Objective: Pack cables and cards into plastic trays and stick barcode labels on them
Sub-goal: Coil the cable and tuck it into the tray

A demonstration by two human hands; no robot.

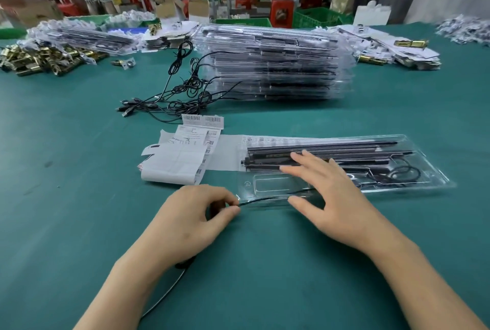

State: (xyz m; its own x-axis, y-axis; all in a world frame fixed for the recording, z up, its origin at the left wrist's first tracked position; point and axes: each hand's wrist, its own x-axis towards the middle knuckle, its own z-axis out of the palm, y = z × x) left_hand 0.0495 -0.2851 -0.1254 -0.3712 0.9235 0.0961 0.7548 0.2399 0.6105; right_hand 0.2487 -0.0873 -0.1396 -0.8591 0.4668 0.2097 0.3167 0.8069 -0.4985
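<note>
Cable | left hand pinches | right hand over tray | labels left, stack beyond

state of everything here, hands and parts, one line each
left hand: pinches black cable
right hand: open, fingers straight over tray
black cable: held, runs into tray
tray: lying flat, partly packed
tray stack: piled, filled
loose cables: tangled
barcode labels: loose beside tray

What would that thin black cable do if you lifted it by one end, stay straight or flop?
Probably flop: the cable curves loosely below the wrist of the left hand that pinches it. It likely weighs little, being so thin. The spare cables lie knotted together, so it may tangle easily.
</note>
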